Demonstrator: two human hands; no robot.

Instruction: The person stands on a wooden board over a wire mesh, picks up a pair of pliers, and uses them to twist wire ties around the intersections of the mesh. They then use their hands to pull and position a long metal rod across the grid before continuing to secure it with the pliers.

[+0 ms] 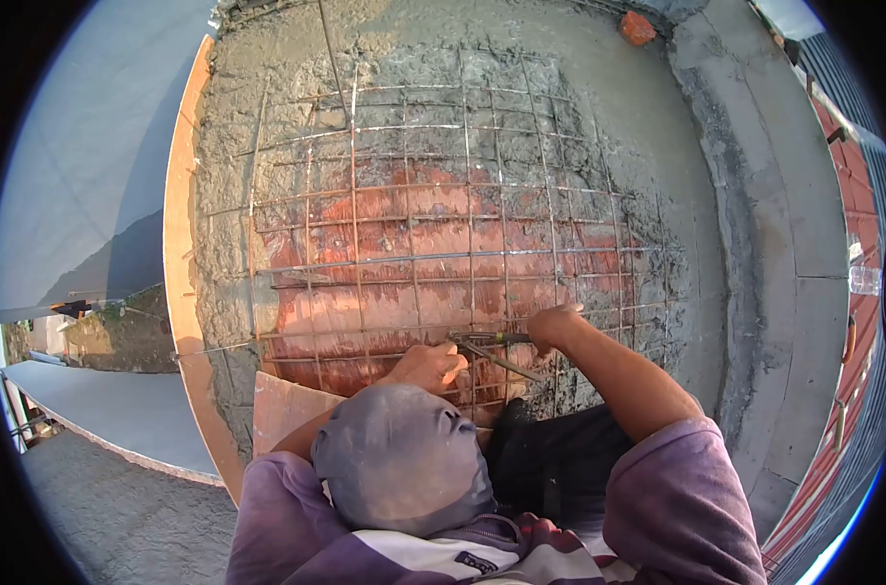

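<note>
My right hand (pixel 555 327) is closed around one handle of a pair of metal pincers (pixel 501 359). The other handle slants away free, and the tool's head lies over the rebar grid (pixel 470 255). Just left of the pincers my left hand (pixel 431 368) has its fingers pressed together close to the grid; what they hold is too small to tell. Crossed, rusty bars of the grid spread over a reddish-brown panel (pixel 394 234) with grey wet concrete (pixel 238 185) around it.
A grey cap (pixel 404 458) fills the lower middle. Beside it lies a wooden board (pixel 287 409). Wooden formwork (pixel 182 234) edges the left side. A block wall (pixel 804 214) runs along the right, with a red brick piece (pixel 637 28) near the top.
</note>
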